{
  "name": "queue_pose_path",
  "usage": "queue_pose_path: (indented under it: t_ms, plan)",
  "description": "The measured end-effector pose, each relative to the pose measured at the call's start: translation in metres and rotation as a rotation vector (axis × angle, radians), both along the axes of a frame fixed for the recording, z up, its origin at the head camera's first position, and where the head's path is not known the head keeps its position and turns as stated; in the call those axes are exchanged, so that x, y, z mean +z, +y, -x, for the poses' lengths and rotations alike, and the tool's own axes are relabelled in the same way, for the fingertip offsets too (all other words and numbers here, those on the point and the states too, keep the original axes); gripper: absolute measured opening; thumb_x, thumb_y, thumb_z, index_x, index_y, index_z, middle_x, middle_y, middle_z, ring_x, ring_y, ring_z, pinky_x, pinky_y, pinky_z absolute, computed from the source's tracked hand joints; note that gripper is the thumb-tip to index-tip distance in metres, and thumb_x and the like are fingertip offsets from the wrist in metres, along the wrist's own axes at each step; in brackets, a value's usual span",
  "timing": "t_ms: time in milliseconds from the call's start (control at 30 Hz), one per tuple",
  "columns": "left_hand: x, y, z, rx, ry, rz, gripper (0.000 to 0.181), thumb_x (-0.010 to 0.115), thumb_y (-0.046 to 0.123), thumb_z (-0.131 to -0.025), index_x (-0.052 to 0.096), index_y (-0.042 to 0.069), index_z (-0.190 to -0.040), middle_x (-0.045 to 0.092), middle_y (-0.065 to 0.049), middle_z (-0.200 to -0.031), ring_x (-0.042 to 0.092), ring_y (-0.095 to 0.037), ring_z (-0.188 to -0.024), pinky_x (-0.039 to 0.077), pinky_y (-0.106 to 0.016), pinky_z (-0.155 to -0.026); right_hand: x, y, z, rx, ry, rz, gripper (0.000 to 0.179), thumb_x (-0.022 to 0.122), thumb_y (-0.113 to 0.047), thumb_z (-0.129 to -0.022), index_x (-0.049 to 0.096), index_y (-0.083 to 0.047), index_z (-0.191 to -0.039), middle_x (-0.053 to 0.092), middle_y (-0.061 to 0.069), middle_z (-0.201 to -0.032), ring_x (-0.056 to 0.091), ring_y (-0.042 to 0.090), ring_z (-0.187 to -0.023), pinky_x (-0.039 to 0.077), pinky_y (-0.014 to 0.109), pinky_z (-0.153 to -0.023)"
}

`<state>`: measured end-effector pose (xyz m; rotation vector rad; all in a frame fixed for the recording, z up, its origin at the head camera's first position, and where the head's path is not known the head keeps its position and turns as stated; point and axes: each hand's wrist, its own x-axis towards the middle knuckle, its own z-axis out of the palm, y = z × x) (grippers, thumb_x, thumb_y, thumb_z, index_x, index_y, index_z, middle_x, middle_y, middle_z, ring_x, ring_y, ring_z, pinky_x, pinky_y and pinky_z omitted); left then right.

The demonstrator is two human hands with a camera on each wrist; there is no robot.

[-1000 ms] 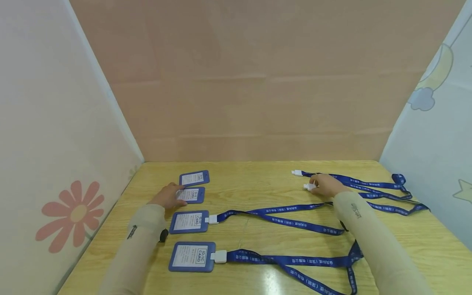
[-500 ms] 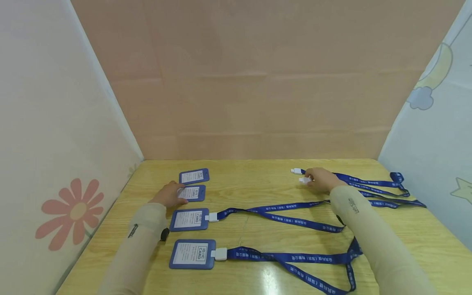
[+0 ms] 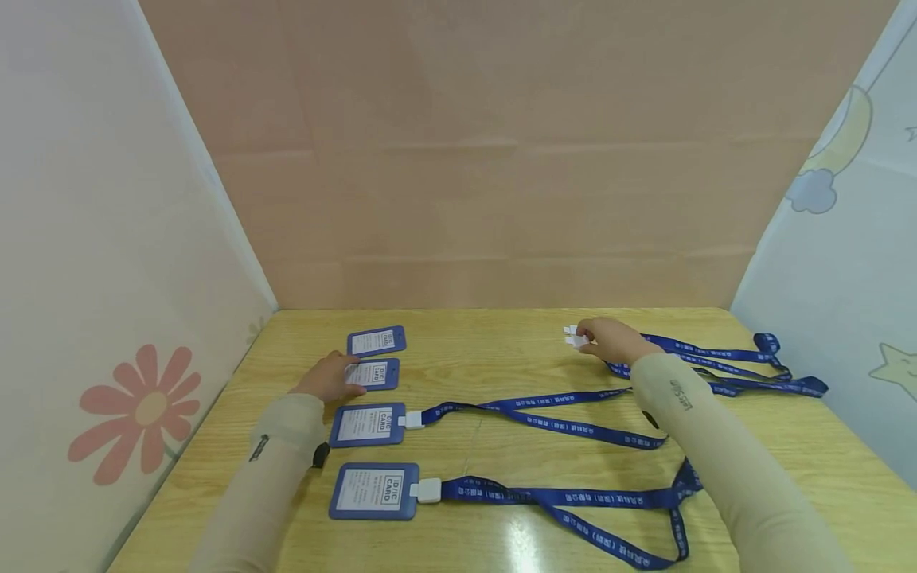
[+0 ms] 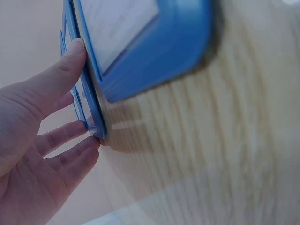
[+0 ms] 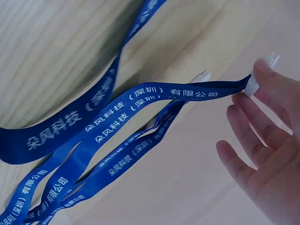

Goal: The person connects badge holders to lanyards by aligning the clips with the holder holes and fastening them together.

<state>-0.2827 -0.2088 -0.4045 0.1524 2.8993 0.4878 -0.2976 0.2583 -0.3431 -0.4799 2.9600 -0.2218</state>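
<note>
My left hand [image 3: 329,376] is at a blue ID card holder [image 3: 378,374], third from the front in the left column. The left wrist view shows the thumb on one edge of this holder [image 4: 95,110] and fingers at the other, gripping it on the table. On the far right, my right hand [image 3: 610,339] pinches the white plastic clip [image 5: 251,86] of a blue printed lanyard [image 5: 154,91] between thumb and index finger. Its other fingers are spread. The clip is raised, and the strap trails behind it. Another lanyard's white clip [image 5: 202,76] lies beside it.
Two card holders [image 3: 368,424] [image 3: 374,491] nearer the front are joined to lanyards [image 3: 587,430] stretched rightward. One loose card holder [image 3: 376,341] lies at the back left. Walls enclose the wooden table [image 3: 487,350] at the back and sides.
My right hand has moved left and slightly back, drawing the lanyard's clip along until it is beside the rear lanyard's clip. The left hand stays at its card holder.
</note>
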Motion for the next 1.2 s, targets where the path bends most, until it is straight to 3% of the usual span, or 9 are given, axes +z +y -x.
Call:
queue_pose_path:
  t_ms: [267,867,1200]
  plan:
    - [-0.001,0.000,-0.001,0.013,0.004,-0.003,0.065,0.072,0.029,-0.081,0.047,0.003,-0.135,0.046,-0.026,-0.133,0.046,-0.042,-0.122,0.038,-0.057,-0.104,0.005,-0.014,0.000,0.060,0.005,0.021,0.026,0.060,-0.015,-0.090,0.059,0.000,-0.111,0.065,0.021,-0.105,0.062,0.032,-0.094,0.052,0.047,-0.084]
    - [-0.005,0.000,0.001,0.012,0.012,-0.003,0.067,0.075,0.029,-0.078,0.048,0.002,-0.134,0.050,-0.024,-0.130,0.051,-0.038,-0.116,0.040,-0.055,-0.103,0.000,-0.046,0.008,0.100,-0.024,0.017,0.026,0.059,-0.016,-0.091,0.057,-0.004,-0.114,0.066,0.016,-0.105,0.062,0.025,-0.090,0.053,0.041,-0.079]
    - [-0.006,0.003,0.001,0.058,-0.010,-0.006,0.068,0.075,0.029,-0.078,0.047,0.004,-0.135,0.050,-0.023,-0.131,0.051,-0.036,-0.115,0.039,-0.055,-0.104,-0.001,-0.063,0.012,0.165,-0.004,-0.010,0.025,0.062,-0.017,-0.089,0.058,-0.004,-0.110,0.067,0.014,-0.100,0.062,0.023,-0.086,0.053,0.038,-0.075]
